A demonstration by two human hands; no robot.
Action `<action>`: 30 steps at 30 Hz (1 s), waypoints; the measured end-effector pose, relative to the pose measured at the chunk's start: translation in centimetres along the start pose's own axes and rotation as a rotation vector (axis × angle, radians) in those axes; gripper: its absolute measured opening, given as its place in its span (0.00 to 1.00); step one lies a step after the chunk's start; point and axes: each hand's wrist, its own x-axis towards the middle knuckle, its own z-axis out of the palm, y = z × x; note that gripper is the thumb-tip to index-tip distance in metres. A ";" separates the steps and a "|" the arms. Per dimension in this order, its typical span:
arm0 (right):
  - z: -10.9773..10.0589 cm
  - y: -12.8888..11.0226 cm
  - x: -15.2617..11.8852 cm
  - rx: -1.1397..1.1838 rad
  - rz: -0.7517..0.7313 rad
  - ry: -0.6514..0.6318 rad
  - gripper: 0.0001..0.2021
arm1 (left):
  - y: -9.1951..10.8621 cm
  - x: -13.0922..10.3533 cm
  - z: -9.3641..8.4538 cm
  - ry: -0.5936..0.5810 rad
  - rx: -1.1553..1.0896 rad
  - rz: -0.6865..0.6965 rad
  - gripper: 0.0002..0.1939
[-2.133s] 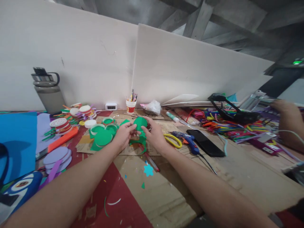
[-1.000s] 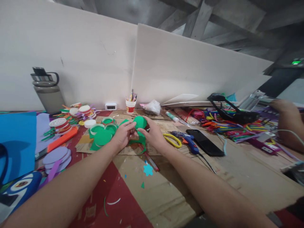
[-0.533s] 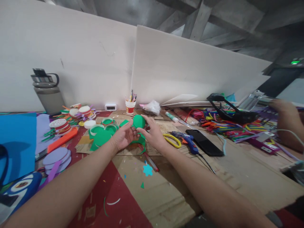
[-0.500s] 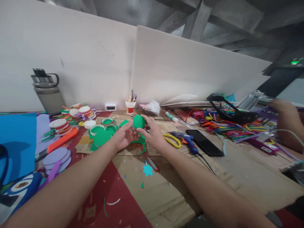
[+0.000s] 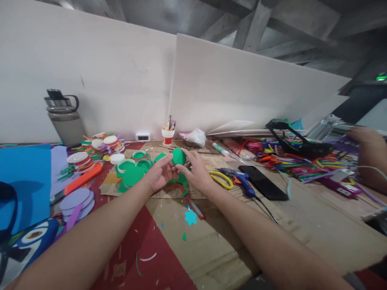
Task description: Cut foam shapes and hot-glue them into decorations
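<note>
A small green disc [image 5: 179, 156] is held upright between my two hands over the middle of the table. My left hand [image 5: 160, 174] grips its lower left side, fingers curled behind it. On its right edge are the fingers of my right hand [image 5: 195, 167]. Left of my hands lie green foam pieces [image 5: 132, 177] and rings with green inside [image 5: 125, 165]. A green cut scrap [image 5: 182, 184] lies under my hands, beside a red-tipped pen [image 5: 196, 207].
Right of my hands are yellow-handled scissors [image 5: 222, 180], a blue glue gun [image 5: 246, 185] and a black phone [image 5: 263, 182]. A bottle [image 5: 65, 119] stands back left. Another person's arm [image 5: 370, 155] reaches in at far right, near colourful pipe cleaners [image 5: 278, 157].
The whole view has shifted slightly, so the table things appear a little further right. The green disc is turned slightly between my hands, which still hold it.
</note>
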 end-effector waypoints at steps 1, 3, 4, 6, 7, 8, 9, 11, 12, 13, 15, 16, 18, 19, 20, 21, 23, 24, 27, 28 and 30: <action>0.0 0.0 0.0 -0.014 0.000 0.000 0.28 | 0.0 0.0 0.0 -0.027 -0.017 -0.011 0.08; 0.1 0.1 0.0 -0.051 -0.001 0.003 0.28 | 0.1 0.1 -0.1 -0.089 -0.054 -0.046 0.08; 0.2 0.2 0.0 -0.075 -0.002 0.007 0.29 | 0.2 0.1 -0.1 -0.097 -0.057 -0.054 0.08; 0.2 0.3 0.0 -0.131 -0.006 0.022 0.29 | 0.3 0.2 -0.1 -0.094 -0.048 -0.058 0.08; 0.2 0.3 0.0 -0.158 -0.011 0.031 0.29 | 0.2 0.2 -0.2 -0.091 -0.042 -0.052 0.08; 0.2 0.3 -0.1 -0.184 -0.019 0.038 0.29 | 0.1 0.3 -0.2 -0.089 -0.034 -0.040 0.07; 0.2 0.3 -0.1 -0.206 -0.027 0.043 0.29 | 0.0 0.3 -0.2 -0.086 -0.023 -0.021 0.06; 0.3 0.3 -0.2 -0.234 -0.037 0.043 0.29 | -0.3 0.4 -0.2 -0.071 0.022 0.035 0.06; 0.3 0.2 -0.2 -0.238 -0.038 0.041 0.29 | -0.4 0.4 -0.3 -0.061 0.053 0.063 0.09; 0.3 0.2 -0.3 -0.233 -0.037 0.039 0.29 | -0.6 0.5 -0.3 -0.053 0.083 0.086 0.11; 0.5 0.3 -0.3 -0.195 -0.029 0.043 0.31 | -0.7 0.5 -0.2 -0.045 0.126 0.115 0.14; 0.5 0.4 -0.3 -0.165 -0.020 0.049 0.33 | -0.7 0.5 -0.2 -0.047 0.137 0.118 0.15; 0.7 0.6 -0.2 -0.110 0.007 0.061 0.36 | -0.7 0.5 -0.1 -0.054 0.142 0.117 0.16; 0.8 0.7 -0.2 -0.093 0.018 0.065 0.37 | -0.7 0.5 -0.1 -0.057 0.142 0.113 0.16; 0.8 0.7 -0.3 -0.085 0.021 0.068 0.38 | -0.7 0.5 -0.1 -0.058 0.141 0.108 0.16; 0.8 0.7 -0.3 -0.086 0.017 0.067 0.37 | -0.7 0.5 -0.1 -0.058 0.138 0.105 0.16; 0.8 0.7 -0.3 -0.104 -0.003 0.060 0.35 | -0.7 0.5 -0.2 -0.054 0.132 0.099 0.16; 0.8 0.7 -0.3 -0.114 -0.011 0.057 0.34 | -0.7 0.5 -0.2 -0.056 0.132 0.093 0.16; 0.8 0.7 -0.3 -0.132 -0.013 0.054 0.32 | -0.7 0.6 -0.4 -0.063 0.132 0.070 0.16; 0.8 0.8 -0.3 -0.133 -0.011 0.056 0.32 | -0.7 0.6 -0.5 -0.064 0.131 0.063 0.16; 0.9 0.9 -0.3 -0.132 -0.010 0.053 0.31 | -0.7 0.6 -0.6 -0.063 0.127 0.058 0.15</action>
